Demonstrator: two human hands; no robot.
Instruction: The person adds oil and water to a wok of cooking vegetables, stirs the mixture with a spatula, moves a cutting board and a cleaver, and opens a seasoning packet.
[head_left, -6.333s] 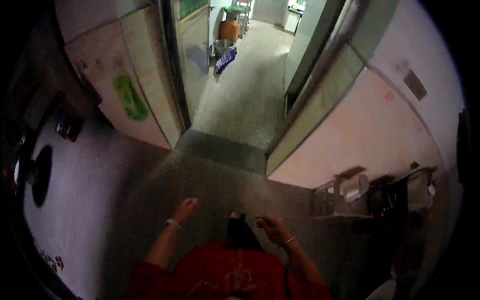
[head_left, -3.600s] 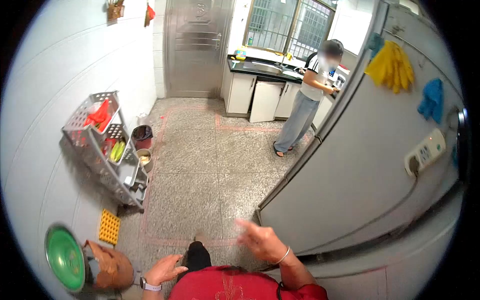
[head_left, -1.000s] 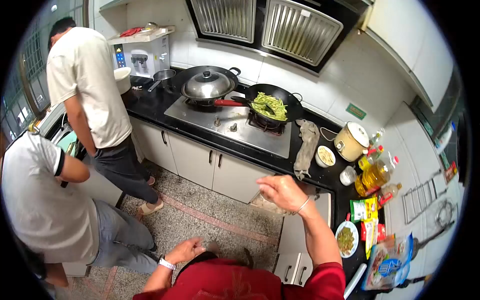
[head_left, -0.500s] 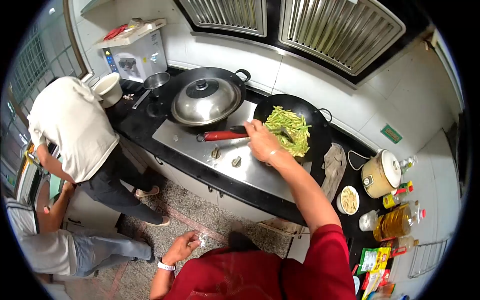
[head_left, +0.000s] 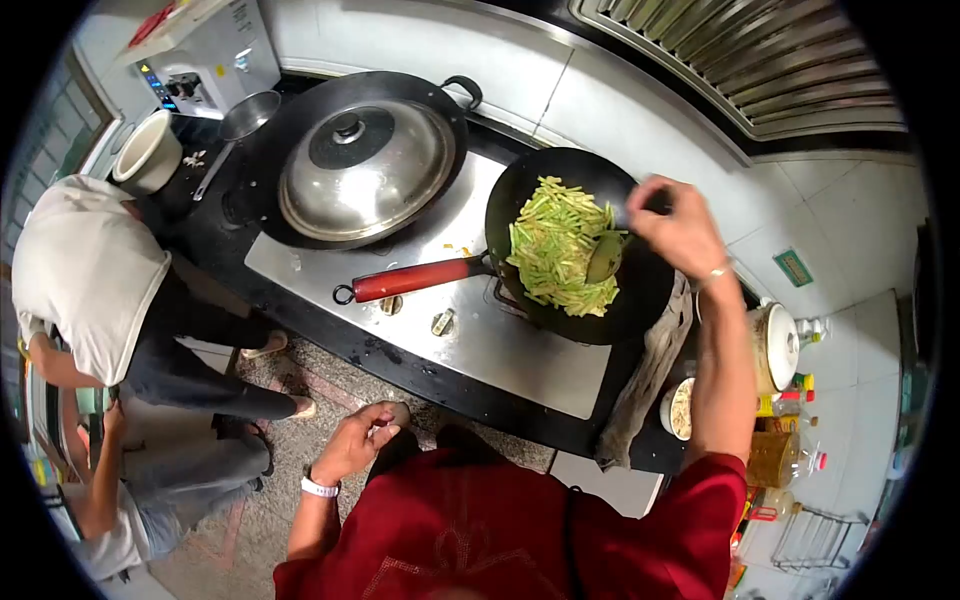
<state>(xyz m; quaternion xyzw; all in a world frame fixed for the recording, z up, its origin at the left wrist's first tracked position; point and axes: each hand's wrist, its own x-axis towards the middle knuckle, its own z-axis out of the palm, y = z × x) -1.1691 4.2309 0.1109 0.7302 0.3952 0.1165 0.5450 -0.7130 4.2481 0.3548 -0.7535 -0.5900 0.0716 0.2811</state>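
My right hand [head_left: 682,228] is closed round the dark handle end of a spatula [head_left: 606,257] at the right rim of a black wok [head_left: 645,290]. The spatula's head rests among cut green vegetables [head_left: 560,240] in that wok. The wok's red handle [head_left: 415,280] points left over the steel stove [head_left: 530,370], with no hand on it. Low in front of my body, my left hand [head_left: 355,442] hangs free of the counter, its fingers loosely curled and apart, and I see nothing in it.
A second wok [head_left: 262,195] with a domed steel lid [head_left: 365,180] stands on the left burner. Two people [head_left: 85,270] [head_left: 180,490] are at the left. A grey cloth [head_left: 650,370], a bowl [head_left: 680,408], a cream cooker [head_left: 775,345] and oil bottles [head_left: 775,455] are at the right.
I have come closer to the stove. My right hand has gone from left of the vegetables to the wok's right side, and the spatula's handle now points right. The nearer person at left has bent lower.
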